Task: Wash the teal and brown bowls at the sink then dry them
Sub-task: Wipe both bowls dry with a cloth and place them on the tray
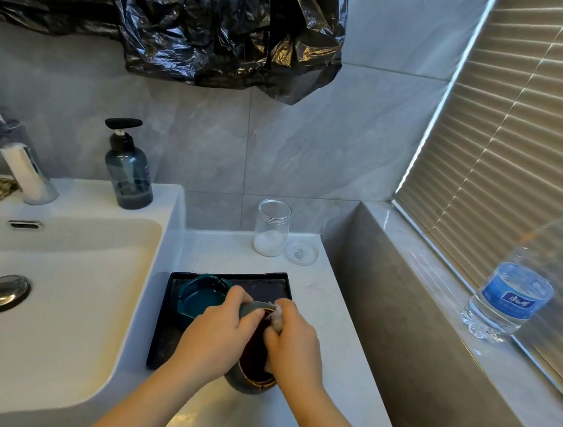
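Note:
The brown bowl, dark brown inside and grey-green outside, is tilted on its side over the counter's front. My left hand grips its far rim. My right hand pinches a small wad of white tissue against the bowl's rim and inside. The teal bowl stands upright at the back left of a black tray, just behind my left hand. The white sink is to the left, with its metal plug down.
A chrome tap and a dark soap pump bottle stand at the back of the sink. A clear jar with white powder and its lid sit behind the tray. A water bottle stands on the window ledge.

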### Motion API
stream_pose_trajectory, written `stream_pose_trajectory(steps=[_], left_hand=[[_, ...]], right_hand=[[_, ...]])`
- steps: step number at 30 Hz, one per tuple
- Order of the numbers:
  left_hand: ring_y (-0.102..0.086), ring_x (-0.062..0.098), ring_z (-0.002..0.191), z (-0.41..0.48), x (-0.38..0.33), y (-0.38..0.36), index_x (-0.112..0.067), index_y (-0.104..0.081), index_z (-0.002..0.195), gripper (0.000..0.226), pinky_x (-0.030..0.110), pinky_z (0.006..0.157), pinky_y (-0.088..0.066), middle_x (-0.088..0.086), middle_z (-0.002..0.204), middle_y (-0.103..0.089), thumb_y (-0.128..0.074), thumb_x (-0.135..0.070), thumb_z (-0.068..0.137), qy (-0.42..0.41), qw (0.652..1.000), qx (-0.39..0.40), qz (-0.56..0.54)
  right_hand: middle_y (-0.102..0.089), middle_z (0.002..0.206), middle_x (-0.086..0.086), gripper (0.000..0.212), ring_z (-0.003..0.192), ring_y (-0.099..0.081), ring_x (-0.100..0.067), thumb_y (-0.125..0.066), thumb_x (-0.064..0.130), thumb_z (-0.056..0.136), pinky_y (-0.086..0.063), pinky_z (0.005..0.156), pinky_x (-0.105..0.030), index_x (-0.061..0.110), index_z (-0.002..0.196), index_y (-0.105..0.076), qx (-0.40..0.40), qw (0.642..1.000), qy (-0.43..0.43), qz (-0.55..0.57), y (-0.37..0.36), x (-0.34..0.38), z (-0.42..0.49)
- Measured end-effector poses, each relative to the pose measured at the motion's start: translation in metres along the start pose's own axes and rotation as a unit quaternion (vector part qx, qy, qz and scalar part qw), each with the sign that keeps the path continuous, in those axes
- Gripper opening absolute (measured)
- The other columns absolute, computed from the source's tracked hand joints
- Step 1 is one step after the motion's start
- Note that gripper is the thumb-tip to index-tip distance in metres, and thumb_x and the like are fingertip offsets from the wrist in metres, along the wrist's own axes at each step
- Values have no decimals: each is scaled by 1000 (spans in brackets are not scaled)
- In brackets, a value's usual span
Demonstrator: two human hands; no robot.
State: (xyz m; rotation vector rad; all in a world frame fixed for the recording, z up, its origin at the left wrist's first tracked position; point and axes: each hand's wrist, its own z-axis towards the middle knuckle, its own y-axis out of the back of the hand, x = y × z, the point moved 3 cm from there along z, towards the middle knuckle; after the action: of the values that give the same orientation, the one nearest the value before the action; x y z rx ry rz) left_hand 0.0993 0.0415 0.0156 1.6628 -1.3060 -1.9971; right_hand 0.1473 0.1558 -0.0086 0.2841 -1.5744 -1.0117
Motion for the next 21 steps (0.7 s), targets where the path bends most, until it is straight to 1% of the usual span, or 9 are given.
stream_pose_trajectory(steps=[2,4,6,9,11,14,17,19,21], left_hand=[[-62,13,76,-3,-3,0,-30,-41,108,22,33,64,-51,-8,83,-63,-37,-47,95,-2,998,-53,17],[-63,17,84,-8,-6,-1,-28,-40,116,27,32,67,-49,-7,93,-64,-35,-46,96,-5,994,-104,30],[-62,19,90,-12,-6,-1,-25,-39,121,32,32,69,-48,-6,102,-63,-36,-45,96,0,991,-133,9],[-63,18,83,-2,5,-3,-28,-41,108,22,34,70,-53,-3,96,-65,-46,-42,93,36,995,-53,-77],[-65,16,79,6,11,-1,-32,-44,96,16,33,68,-54,-1,88,-66,-51,-45,89,65,993,36,-91],[-64,13,83,9,12,0,-35,-53,98,21,40,79,-54,-5,88,-67,-47,-53,88,45,997,37,-56],[-61,14,85,3,5,-2,-35,-54,106,26,36,75,-53,-9,88,-66,-43,-52,90,41,996,-61,-50],[-61,18,88,-3,-2,-3,-32,-53,113,31,35,74,-51,-10,90,-64,-42,-51,91,51,988,-133,-68],[-61,21,88,-8,-5,-6,-29,-52,116,31,33,72,-49,-8,90,-63,-43,-47,93,69,975,-181,-107]], right_hand=[[-62,98,-2,17,90,-59,-19,-47,17,89,-53,77,-34,22,105,-50,8,988,-107,110,-5,-7,-3],[-61,96,-4,14,85,-57,-15,-50,18,89,-48,66,-22,16,103,-53,34,963,-191,188,-13,-9,-4],[-60,94,-4,15,82,-55,-14,-51,18,90,-42,60,-18,10,103,-54,42,949,-223,217,-14,-7,-5],[-55,97,-2,11,87,-54,-16,-48,10,90,-43,66,-21,18,96,-44,24,972,-160,170,2,-5,-2],[-56,100,-2,15,91,-55,-18,-43,11,92,-47,72,-25,22,103,-44,52,994,-78,64,11,2,0],[-60,110,-5,27,101,-58,-26,-40,14,92,-49,82,-35,21,118,-45,63,997,3,-51,12,13,2],[-61,100,-3,22,93,-58,-24,-43,11,90,-51,80,-37,22,107,-49,-11,993,-68,92,12,11,0],[-60,92,-2,17,88,-58,-20,-46,7,88,-52,76,-33,20,99,-50,-36,960,-163,227,2,5,-3],[-59,91,-3,11,88,-57,-18,-51,9,89,-49,75,-28,16,98,-52,-21,930,-231,284,-10,2,-5]])
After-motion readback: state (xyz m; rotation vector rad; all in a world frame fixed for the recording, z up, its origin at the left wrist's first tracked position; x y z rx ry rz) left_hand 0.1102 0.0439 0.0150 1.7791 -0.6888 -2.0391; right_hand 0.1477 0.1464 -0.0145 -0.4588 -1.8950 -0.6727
